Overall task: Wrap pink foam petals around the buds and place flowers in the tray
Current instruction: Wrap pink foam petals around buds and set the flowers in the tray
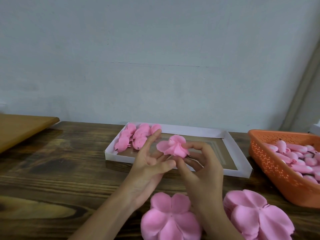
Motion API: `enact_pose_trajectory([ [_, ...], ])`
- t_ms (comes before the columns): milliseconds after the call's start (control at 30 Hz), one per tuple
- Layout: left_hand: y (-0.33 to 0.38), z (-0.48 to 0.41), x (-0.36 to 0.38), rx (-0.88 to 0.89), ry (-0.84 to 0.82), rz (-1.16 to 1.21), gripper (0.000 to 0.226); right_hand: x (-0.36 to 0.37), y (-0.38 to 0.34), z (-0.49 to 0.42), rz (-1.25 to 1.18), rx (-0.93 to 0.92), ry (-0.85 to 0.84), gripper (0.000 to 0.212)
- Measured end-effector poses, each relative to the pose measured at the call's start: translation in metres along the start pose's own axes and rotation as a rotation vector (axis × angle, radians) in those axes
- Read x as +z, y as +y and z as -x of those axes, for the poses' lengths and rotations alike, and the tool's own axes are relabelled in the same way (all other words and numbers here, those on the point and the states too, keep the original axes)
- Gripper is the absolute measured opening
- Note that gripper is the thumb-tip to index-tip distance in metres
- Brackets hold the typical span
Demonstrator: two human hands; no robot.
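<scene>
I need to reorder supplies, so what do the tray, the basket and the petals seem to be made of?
Tray: likely white card, matte, with thin folded walls. Basket: orange plastic, slightly glossy, its wall moulded with rows of small holes. Petals: apparently soft foam, matte pink, with thick rounded edges.

Half-wrapped flower [173, 146] at frame centre, petals flared loosely; finished flowers [134, 136] clustered in the white tray's [231, 140] upper-left corner; flat petal stack [170, 220] bottom centre; second petal stack [258, 217] bottom right; buds [294, 155] heaped at right edge.
</scene>
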State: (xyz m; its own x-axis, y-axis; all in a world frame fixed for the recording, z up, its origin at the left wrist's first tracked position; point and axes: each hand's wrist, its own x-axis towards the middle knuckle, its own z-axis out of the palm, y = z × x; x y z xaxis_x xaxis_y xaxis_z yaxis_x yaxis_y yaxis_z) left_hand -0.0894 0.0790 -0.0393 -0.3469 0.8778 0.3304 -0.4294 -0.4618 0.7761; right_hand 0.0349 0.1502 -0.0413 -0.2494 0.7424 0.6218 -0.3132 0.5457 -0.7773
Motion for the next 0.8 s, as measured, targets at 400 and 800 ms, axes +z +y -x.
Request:
enact_pose_trajectory([
  [400, -0.002, 0.003, 0.007, 0.14, 0.001, -0.27, 0.041, 0.004, 0.002, 0.004, -0.016, -0.043, -0.176, 0.039],
  [800, 0.002, 0.0, 0.006, 0.308, 0.236, -0.436, 0.021, -0.005, -0.019, -0.002, 0.585, -0.37, -0.499, 0.077],
])
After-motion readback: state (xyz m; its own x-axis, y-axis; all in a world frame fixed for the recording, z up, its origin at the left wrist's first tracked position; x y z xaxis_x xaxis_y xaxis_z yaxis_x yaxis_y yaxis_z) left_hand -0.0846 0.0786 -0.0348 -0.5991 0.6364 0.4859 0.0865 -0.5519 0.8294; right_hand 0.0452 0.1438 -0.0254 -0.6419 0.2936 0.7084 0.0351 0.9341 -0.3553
